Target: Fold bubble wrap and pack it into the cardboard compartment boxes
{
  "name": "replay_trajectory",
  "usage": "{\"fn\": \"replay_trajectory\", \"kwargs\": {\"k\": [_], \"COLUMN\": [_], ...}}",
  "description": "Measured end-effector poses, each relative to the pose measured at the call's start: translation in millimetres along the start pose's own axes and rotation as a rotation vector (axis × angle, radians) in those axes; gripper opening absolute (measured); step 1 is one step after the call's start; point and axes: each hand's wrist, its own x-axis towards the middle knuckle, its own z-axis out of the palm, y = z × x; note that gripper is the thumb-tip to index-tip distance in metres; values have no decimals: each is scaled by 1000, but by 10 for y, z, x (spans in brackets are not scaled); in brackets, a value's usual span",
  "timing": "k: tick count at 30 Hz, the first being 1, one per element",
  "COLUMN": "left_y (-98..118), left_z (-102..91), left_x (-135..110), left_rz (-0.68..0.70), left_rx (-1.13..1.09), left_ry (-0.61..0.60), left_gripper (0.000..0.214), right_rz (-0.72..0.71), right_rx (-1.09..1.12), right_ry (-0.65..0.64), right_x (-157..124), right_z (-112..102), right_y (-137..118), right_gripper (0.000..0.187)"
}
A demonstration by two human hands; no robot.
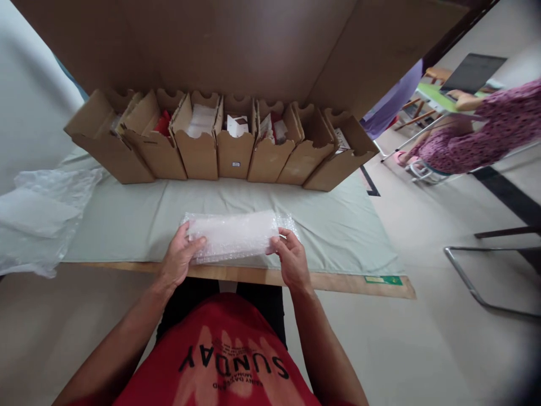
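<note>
A flat package wrapped in bubble wrap (234, 235) lies on the pale green cloth (338, 225) near the table's front edge. My left hand (177, 260) grips its left end, thumb on top and fingers curled round the edge. At the right end my right hand (291, 258) holds it the same way. What is inside the wrap is hidden.
A row of several open cardboard bins (198, 141) with papers and small items stands at the back under a large cardboard panel (236, 45). Clear plastic bags (38, 220) lie at the left. At the right, another seated person (473, 135) and metal chair legs (473, 282).
</note>
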Motion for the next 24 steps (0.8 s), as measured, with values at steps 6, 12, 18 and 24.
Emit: {"fn": "replay_trajectory", "kwargs": {"k": [6,12,18,24], "left_y": [83,99,40,5], "left_z": [91,136,112,142], "left_x": [63,185,306,376], "left_rz": [18,144,96,162], "left_rx": [63,113,234,347], "left_ry": [-120,-152,-134,-84], "left_gripper": [116,104,63,83], "right_rz": [-53,-82,-52,-148], "right_rx": [-18,-69,-130,-208], "right_ry": [64,88,-10,49], "right_x": [42,50,107,234], "right_z": [-44,-113,-238,-251], "right_y": [52,49,70,141], "right_gripper": [28,58,43,44]}}
